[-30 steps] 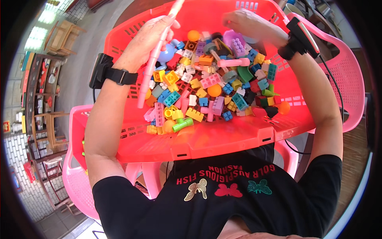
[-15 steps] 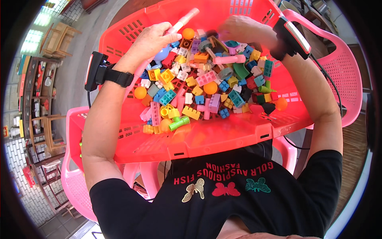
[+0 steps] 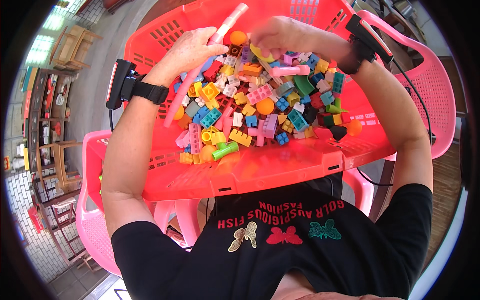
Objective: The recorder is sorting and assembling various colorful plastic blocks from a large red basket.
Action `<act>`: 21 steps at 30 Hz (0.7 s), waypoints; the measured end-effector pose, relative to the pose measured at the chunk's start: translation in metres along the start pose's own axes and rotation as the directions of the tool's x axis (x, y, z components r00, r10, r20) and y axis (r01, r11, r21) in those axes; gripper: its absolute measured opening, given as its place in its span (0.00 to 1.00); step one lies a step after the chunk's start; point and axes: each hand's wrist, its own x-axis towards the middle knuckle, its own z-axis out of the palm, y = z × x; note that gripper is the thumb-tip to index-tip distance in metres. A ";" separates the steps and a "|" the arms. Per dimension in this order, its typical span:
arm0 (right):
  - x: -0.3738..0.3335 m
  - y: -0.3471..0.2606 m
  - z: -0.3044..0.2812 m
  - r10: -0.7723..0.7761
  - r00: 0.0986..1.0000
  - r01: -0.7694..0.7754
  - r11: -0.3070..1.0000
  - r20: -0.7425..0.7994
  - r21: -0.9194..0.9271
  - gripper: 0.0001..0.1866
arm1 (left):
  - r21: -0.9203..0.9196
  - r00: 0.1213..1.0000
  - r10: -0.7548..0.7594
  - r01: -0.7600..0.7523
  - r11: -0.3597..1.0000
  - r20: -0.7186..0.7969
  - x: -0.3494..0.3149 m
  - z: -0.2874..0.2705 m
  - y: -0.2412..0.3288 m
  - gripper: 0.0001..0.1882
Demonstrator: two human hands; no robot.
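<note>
My left hand (image 3: 197, 50) is closed around a long stick of joined pink toy tubes (image 3: 185, 96), with a paler section at its upper end. The stick slants over the left part of a red plastic basket (image 3: 280, 172). Farther right, my right hand (image 3: 280, 37), smeared by motion, bends its fingers over a curved yellow toy piece (image 3: 262, 55) above the pile. Its exact shape is partly hidden. Below the hands lie a pink tube (image 3: 290, 71), a pink brick (image 3: 259, 95), an orange ball (image 3: 265, 106) and a green tube connector (image 3: 225, 151) among several mixed bricks.
Pink plastic chairs (image 3: 432, 90) stand by the basket at right and left. A wooden shelf (image 3: 50, 120) and wooden stools (image 3: 75, 50) are off to the left. Each wrist carries a strapped device with a cable, the left one (image 3: 120, 84) close to the basket's wall.
My right hand has moved left over the pile, and a yellow piece now shows under its fingers. The pink stick in my left hand has shifted slightly up and stands clearer of the bricks.
</note>
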 end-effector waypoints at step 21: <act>-0.015 -0.008 0.004 -0.072 0.979 0.131 0.938 0.188 -0.320 0.21 | -0.052 0.997 -0.024 0.020 0.998 -0.077 0.005 0.004 -0.005 0.20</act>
